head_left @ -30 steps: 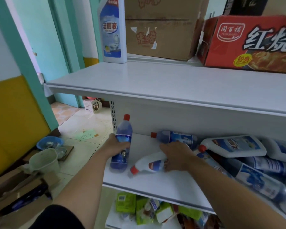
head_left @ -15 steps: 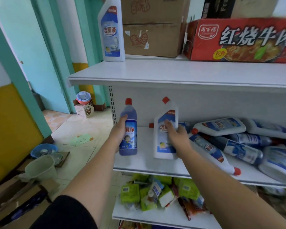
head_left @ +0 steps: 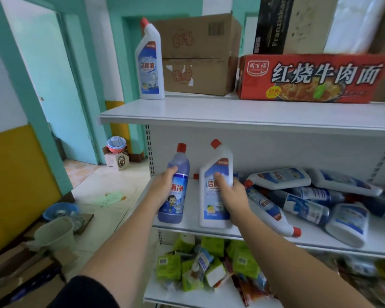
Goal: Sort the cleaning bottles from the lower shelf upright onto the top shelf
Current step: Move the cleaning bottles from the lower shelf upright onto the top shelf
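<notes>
Pick-up step: left hand [head_left: 162, 190] fingers gripped a blue red-capped plastic bottle [head_left: 172, 207], right hand [head_left: 232, 196] fingers gripped a white angled-neck bottle [head_left: 209, 210]; next, stand both on the white top shelf [head_left: 242, 112].

A small shop, or its stockroom, is indicated. White metal gondola shelving [head_left: 276, 152] with a slotted upright [head_left: 149, 150] is stocked in bulk. Many matching toilet-cleaner bottles [head_left: 305, 207] are heaped on the lower shelf [head_left: 316, 238], and green packets [head_left: 209, 265] are piled on the shelf beneath. A red instant beef-noodle carton [head_left: 309, 78] and brown shipping cartons [head_left: 198, 54] are kept on the top shelf [head_left: 231, 110].
</notes>
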Motion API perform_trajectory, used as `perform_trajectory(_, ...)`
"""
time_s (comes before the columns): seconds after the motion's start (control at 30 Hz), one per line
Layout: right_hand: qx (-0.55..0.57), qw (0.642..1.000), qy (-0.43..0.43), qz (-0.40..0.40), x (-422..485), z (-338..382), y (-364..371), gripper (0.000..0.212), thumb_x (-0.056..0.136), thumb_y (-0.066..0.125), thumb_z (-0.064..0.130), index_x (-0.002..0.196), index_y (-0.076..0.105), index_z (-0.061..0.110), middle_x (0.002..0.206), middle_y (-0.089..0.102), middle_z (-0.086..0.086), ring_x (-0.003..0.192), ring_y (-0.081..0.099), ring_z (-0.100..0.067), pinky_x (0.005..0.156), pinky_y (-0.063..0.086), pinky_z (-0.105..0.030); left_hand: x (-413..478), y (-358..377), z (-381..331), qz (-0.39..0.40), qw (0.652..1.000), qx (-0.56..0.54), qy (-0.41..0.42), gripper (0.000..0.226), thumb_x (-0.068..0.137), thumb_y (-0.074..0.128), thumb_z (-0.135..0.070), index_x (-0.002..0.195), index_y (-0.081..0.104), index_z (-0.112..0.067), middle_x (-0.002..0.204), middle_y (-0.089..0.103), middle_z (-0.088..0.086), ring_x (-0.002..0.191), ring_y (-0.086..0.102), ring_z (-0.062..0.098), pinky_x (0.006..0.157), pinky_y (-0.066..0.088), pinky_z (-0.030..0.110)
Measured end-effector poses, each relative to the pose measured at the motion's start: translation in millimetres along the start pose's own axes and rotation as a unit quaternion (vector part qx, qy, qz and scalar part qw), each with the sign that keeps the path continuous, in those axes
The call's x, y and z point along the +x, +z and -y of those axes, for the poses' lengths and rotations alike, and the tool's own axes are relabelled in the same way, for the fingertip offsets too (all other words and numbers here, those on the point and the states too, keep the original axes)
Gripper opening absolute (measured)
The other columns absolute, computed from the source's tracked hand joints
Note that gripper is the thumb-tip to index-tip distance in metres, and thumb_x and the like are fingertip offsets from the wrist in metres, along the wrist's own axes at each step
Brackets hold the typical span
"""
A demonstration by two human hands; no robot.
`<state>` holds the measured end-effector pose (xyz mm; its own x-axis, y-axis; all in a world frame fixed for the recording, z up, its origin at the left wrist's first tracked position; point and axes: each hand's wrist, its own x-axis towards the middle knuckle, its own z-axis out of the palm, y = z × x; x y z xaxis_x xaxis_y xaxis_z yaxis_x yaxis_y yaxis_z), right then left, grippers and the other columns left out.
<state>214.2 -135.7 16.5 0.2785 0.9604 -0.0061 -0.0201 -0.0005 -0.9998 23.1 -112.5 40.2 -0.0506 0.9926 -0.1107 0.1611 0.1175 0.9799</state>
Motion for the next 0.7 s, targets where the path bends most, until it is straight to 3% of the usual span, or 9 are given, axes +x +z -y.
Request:
perform_trajectory(0.13,-0.028,0.998,-0.033,0.035,-23,2,-12,0.035,0.084,0.077,0.044,0.102,0.067,0.016,0.093,0.077,0.000,0.083,0.075,-0.018,0.084,0.061,-0.044,-36,7,-4,-0.043,0.999,-0.026,0.015,0.041,0.100,0.045,-0.043,0.087,0.066,-0.009,0.083,0.072,0.019,0.066,0.068,0.026,0.064,0.053,0.029)
perform_trajectory(0.27,-0.061,0.995,-0.051,0.064,-46,4,-26,0.041,0.080,0.078,0.049,0.104,0.066,0.018,0.094,0.077,0.003,0.083,0.075,-0.015,0.082,0.061,-0.042,-75,17,-2,-0.072,0.996,-0.034,0.026,0.039,0.102,0.043,-0.040,0.093,0.064,-0.009,0.075,0.070,0.012,0.057,0.067,0.018,0.051,0.050,0.023)
perform_trajectory(0.43,-0.065,0.991,-0.085,0.085,-73,8,-42,0.035,0.083,0.076,0.048,0.101,0.065,0.020,0.093,0.076,0.004,0.084,0.073,-0.012,0.081,0.060,-0.039,-114,23,-1,-0.121,0.991,-0.047,0.034,0.036,0.100,0.046,-0.041,0.089,0.065,-0.012,0.083,0.072,0.015,0.067,0.068,0.025,0.064,0.051,0.030)
perform_trajectory(0.7,-0.037,0.977,-0.162,0.136,-100,57,-55,0.033,0.086,0.075,0.044,0.104,0.068,0.017,0.092,0.075,0.005,0.082,0.072,-0.007,0.071,0.055,-0.025,-157,23,-34,-0.166,0.974,-0.098,0.118,0.029,0.100,0.049,-0.037,0.089,0.066,-0.016,0.084,0.072,0.011,0.065,0.068,0.020,0.063,0.051,0.028)
